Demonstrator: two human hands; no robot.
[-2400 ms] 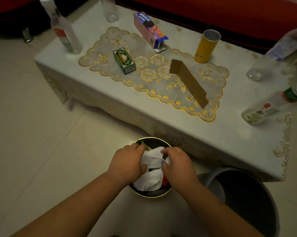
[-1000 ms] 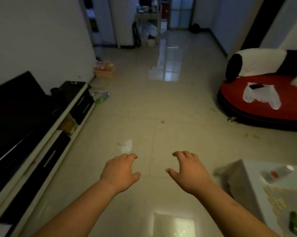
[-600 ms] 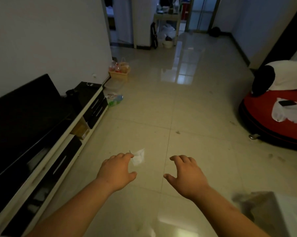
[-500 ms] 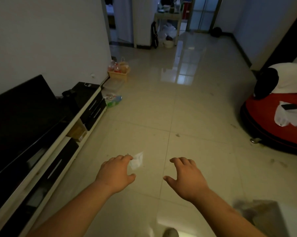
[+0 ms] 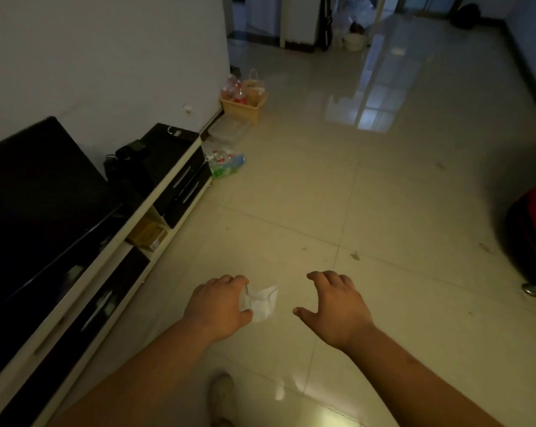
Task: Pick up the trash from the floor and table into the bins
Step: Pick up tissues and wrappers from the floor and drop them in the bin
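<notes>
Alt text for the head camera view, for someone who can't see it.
A crumpled white paper lies on the tiled floor, with the left hand and right hand held out either side of it, fingers loosely curled. A dark TV stand lines the left wall.

Two hands are counted: one left hand (image 5: 217, 306) and one right hand (image 5: 337, 309). One crumpled paper (image 5: 260, 300) is seen on the floor (image 5: 384, 195). One television (image 5: 35, 195) is counted on one long stand (image 5: 183, 195), and one cardboard box (image 5: 146, 235) is seen on its open shelf. One yellow basket (image 5: 243, 109) is counted by the wall (image 5: 106, 57) (the bottles (image 5: 236, 90) in it are too crowded for a count). One plastic bag (image 5: 225, 161) is seen beside the stand. One shoe (image 5: 223, 396) and one red sofa (image 5: 535, 235) are counted at the edges.
</notes>
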